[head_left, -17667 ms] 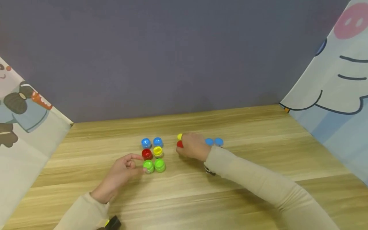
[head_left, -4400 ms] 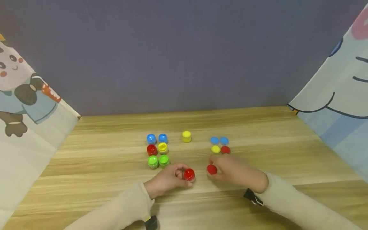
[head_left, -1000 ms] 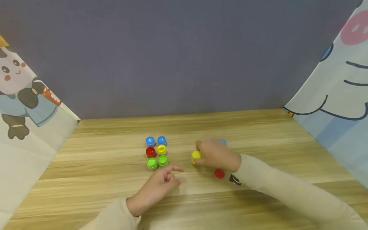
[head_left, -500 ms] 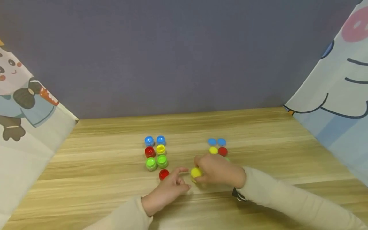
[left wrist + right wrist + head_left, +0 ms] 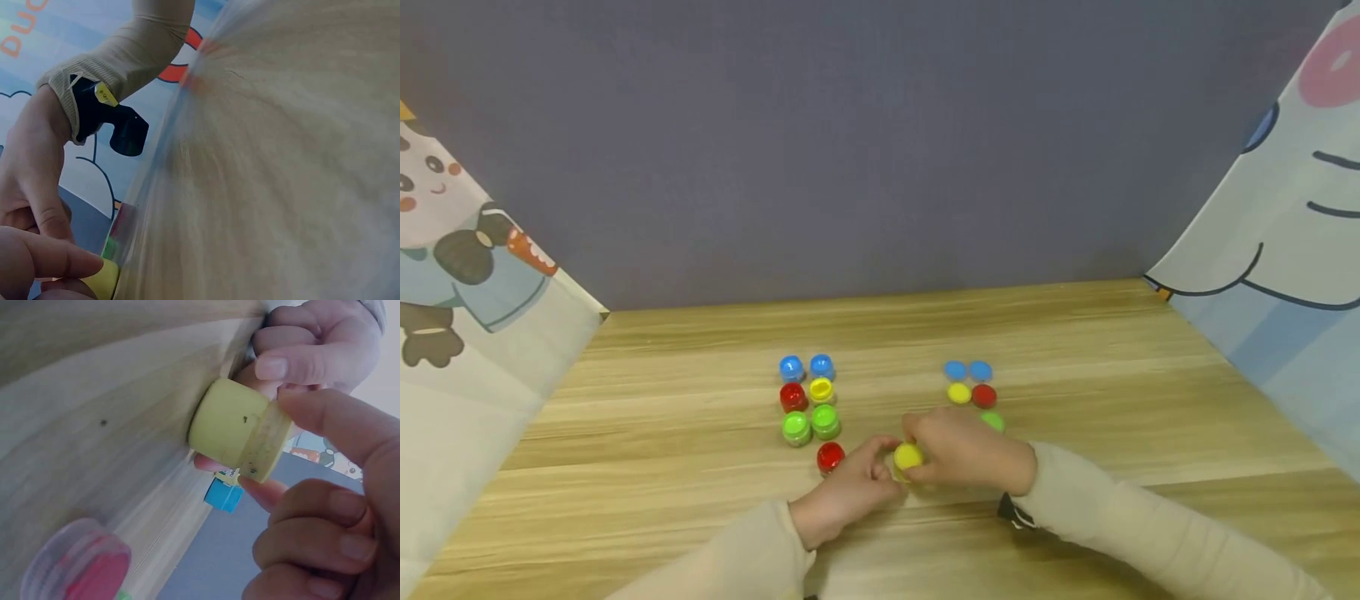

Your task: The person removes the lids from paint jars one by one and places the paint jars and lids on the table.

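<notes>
A small yellow paint jar (image 5: 908,457) with its lid on stands upright on the table between my two hands. My right hand (image 5: 966,450) pinches the jar's lid (image 5: 269,442) from the right between thumb and forefinger. From the other side, my left hand (image 5: 850,492) holds the jar's body, thumb and fingers around it. An uncapped red jar (image 5: 831,457) stands just behind my left hand. Left of centre are grouped more uncapped jars: blue jars (image 5: 792,368), a red jar (image 5: 793,397), a yellow jar (image 5: 822,391) and green jars (image 5: 796,428).
Loose lids lie right of centre: blue lids (image 5: 981,371), a yellow lid (image 5: 958,393), a red lid (image 5: 984,395) and a green lid (image 5: 992,421) partly behind my right hand. A grey panel (image 5: 880,167) rises at the table's back edge, with printed cloth at both sides.
The yellow jar has come from the back middle toward me in my right hand. My left hand, earlier round the red jar, now closes on the yellow one; the red jar stands left.
</notes>
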{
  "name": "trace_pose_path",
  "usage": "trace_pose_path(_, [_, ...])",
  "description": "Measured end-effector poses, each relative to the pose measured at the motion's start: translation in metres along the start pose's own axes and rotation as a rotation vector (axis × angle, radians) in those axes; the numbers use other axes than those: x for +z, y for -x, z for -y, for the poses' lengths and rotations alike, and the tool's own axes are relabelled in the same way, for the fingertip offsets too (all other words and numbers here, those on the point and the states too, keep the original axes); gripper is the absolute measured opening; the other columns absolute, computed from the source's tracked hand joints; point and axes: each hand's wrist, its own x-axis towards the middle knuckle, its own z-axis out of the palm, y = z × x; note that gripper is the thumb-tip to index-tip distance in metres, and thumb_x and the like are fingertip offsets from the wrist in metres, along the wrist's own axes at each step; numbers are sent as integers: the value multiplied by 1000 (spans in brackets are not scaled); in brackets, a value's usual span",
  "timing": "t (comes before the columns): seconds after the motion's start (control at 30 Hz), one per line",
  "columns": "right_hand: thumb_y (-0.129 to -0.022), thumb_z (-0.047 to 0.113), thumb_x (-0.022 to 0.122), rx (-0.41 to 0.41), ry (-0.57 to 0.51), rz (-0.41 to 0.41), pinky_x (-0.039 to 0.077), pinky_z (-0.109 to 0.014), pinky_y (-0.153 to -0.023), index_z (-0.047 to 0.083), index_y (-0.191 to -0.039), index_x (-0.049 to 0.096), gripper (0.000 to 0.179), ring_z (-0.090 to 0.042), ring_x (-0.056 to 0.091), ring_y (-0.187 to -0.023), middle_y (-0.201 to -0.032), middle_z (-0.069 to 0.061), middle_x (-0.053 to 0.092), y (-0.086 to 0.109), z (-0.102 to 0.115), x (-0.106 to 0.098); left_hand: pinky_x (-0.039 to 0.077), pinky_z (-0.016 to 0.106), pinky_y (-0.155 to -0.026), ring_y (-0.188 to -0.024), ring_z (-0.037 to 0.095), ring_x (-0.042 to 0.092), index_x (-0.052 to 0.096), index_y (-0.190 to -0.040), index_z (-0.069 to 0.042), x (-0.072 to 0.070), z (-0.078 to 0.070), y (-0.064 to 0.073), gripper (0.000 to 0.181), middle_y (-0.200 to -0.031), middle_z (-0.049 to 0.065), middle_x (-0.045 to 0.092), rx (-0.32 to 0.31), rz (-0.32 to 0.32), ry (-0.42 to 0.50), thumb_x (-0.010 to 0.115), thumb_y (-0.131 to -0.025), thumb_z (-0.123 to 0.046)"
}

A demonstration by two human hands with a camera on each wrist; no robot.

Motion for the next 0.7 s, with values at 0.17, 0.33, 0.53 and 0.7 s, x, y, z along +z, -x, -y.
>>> trace_pose_path(0.17, [-76,28,77,-2,-1,-5,31,-16,-42,12,-75,54,28,-3,35,-49,-58,9,42,0,0,1,32,18,-48,-54,8,41,47,-127,-1,4,3,-3,55,-64,-3,48,23,0,-21,69,-77,-7])
trace_pose_path(0.33, [-76,27,78,0,-8,-12,31,-17,-45,12,-74,52,30,-3,35,-51,-60,8,42,0,-1,2,31,17,-44,-49,7,39,55,-117,-3,6,1,-5,43,-59,-4,45,30,-37,-52,71,-77,-9])
trace_pose_path(0.53, [-74,27,79,-35,-11,-28,31,-17,-46,12,-73,51,32,-2,34,-52,-59,9,40,1,-1,2,29,16,-43,-47,6,37,59,-115,-2,4,-1,-7,39,-57,-4,43,70,-47,-74,71,-78,-7])
trace_pose_path(0.7, [-74,27,79,-66,-5,-5,31,-16,-46,12,-73,51,31,-2,33,-52,-59,9,39,0,-3,0,30,16,-44,-48,6,37,61,-113,-4,6,1,-8,35,-56,-5,43,78,-52,-93,72,-80,-8])
